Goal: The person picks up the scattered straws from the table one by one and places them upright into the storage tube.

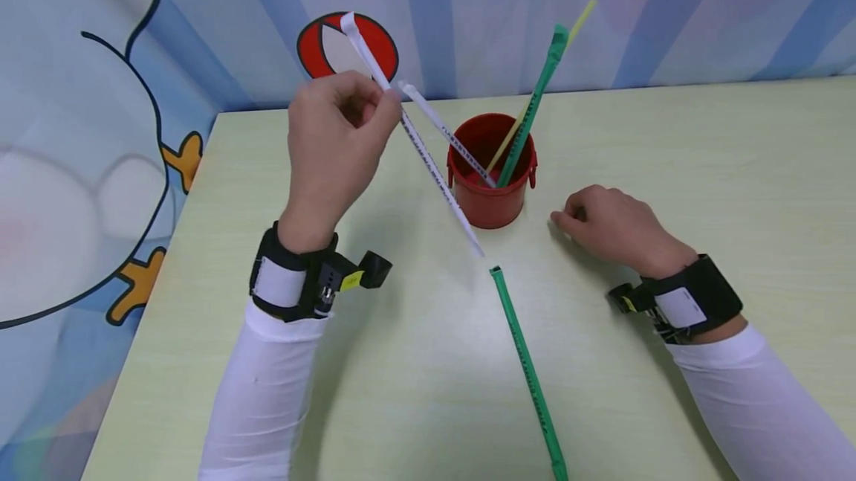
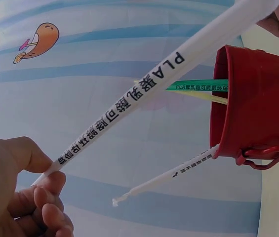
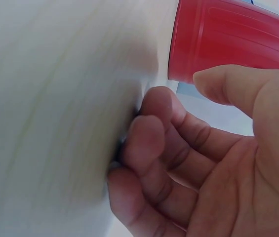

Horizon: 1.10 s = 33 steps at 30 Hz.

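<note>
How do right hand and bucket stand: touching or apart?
Apart. The head view shows a strip of table between right hand and bucket.

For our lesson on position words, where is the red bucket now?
In the head view, the red bucket stands on the table near its back edge, between the left hand and the right hand.

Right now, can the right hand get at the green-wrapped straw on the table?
Likely yes: the right hand looks empty, with only bare tabletop between it and the green-wrapped straw. In the head view, the white-wrapped straw in the left hand does not cover it.
</note>
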Each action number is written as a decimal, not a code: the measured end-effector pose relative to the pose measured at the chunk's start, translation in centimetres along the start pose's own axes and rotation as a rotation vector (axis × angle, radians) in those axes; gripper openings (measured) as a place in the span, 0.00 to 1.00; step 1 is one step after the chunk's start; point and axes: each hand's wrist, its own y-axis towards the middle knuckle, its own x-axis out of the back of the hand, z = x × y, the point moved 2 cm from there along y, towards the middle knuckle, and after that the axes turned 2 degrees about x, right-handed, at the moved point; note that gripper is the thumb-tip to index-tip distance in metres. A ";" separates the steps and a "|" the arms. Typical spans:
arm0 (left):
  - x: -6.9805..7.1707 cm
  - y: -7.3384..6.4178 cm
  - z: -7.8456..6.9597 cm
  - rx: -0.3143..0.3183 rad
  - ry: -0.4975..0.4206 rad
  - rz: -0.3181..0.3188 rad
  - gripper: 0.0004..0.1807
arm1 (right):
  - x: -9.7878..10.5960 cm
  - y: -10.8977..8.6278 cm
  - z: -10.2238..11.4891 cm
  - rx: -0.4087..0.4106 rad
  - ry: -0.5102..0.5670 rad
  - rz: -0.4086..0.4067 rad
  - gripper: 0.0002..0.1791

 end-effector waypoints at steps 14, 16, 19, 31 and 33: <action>0.6 1.2 -0.8 -0.152 -0.153 -0.150 0.13 | 0.0 -0.1 0.1 0.000 -0.002 -0.008 0.17; 0.8 1.3 -0.8 -0.166 -0.175 -0.165 0.13 | 0.0 -0.1 0.1 0.002 -0.004 -0.008 0.17; 1.1 1.5 -0.9 -0.174 -0.199 -0.185 0.14 | 0.0 -0.1 0.2 0.006 -0.004 -0.008 0.16; 1.5 1.6 -1.3 -0.156 -0.167 -0.277 0.14 | 0.0 -0.1 0.2 0.005 -0.006 -0.008 0.16; 1.4 1.6 -1.3 -0.159 -0.149 -0.278 0.14 | 0.0 -0.1 0.2 0.005 -0.006 -0.009 0.16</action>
